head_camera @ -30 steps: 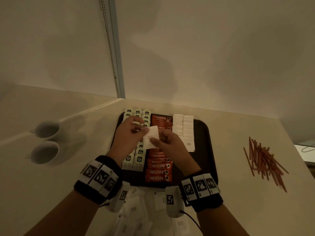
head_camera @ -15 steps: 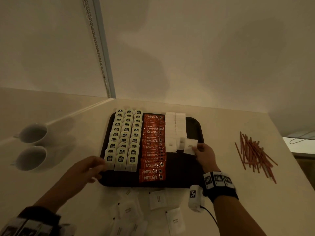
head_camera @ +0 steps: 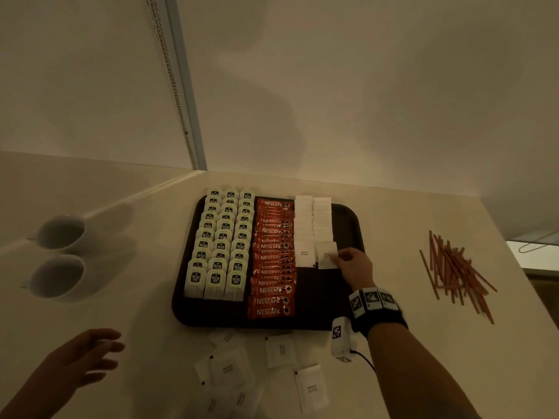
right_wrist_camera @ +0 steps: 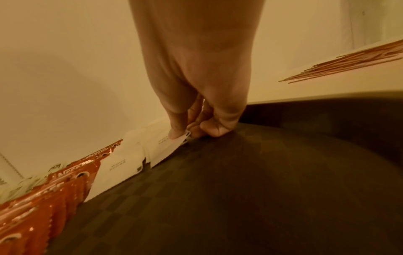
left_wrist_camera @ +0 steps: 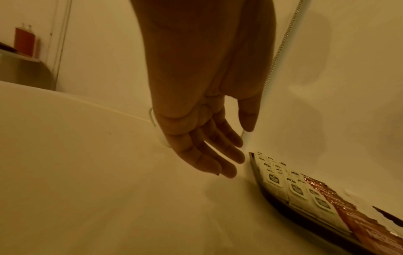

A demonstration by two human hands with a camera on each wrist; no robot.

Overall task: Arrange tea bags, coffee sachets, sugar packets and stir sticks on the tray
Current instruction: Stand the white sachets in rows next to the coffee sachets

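Observation:
A dark tray (head_camera: 320, 309) holds three columns of tea bags (head_camera: 220, 246), a column of red coffee sachets (head_camera: 273, 258) and two columns of white sugar packets (head_camera: 313, 219). My right hand (head_camera: 340, 260) pinches the corner of a sugar packet (head_camera: 325, 255) at the near end of the right sugar column; thumb and fingers (right_wrist_camera: 177, 132) hold that sugar packet (right_wrist_camera: 166, 144) low over the tray (right_wrist_camera: 240, 189). My left hand (head_camera: 99, 349) hovers with straight fingers over the counter, left of the tray's near corner, holding nothing; in the left wrist view the left hand (left_wrist_camera: 229, 155) is empty.
Several loose sugar packets (head_camera: 281, 350) lie on the counter in front of the tray. A heap of reddish stir sticks (head_camera: 453, 270) lies to the right, near the counter's right edge. Two white cups (head_camera: 57, 258) stand at the left. A wall rises behind the tray.
Both hands held a packet together over the tray. The right hand then carried it to the right sugar column; the left hand drew back off the tray toward the near left.

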